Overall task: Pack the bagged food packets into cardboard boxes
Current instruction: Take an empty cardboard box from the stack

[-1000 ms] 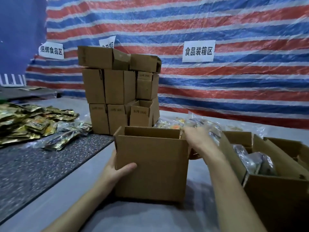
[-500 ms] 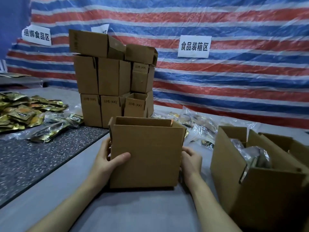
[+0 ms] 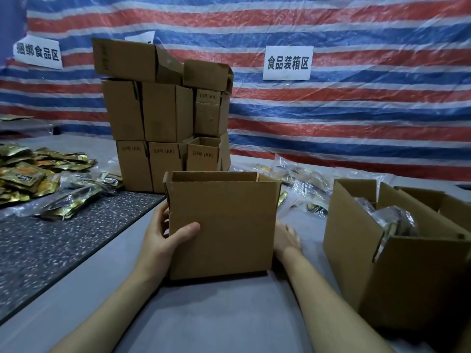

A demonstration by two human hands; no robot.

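An open brown cardboard box [image 3: 224,225] stands upright on the grey table in front of me, its inside hidden from this angle. My left hand [image 3: 165,238] grips its left side, thumb across the front face. My right hand [image 3: 286,236] rests flat against its right side, mostly behind the box edge. Clear bagged food packets [image 3: 303,187] lie on the table behind the box to the right. A second open box [image 3: 397,271] at the right holds a clear bag of packets [image 3: 392,220].
A stack of small cardboard boxes [image 3: 163,123] rises behind the held box. Loose gold packets [image 3: 28,174] and bagged packets [image 3: 76,197] lie on a dark speckled mat [image 3: 51,238] at the left. A striped tarp with paper signs [image 3: 286,62] forms the back wall.
My right hand has come back from the packets behind the box and settled on the box's right side. My left hand kept its grip.
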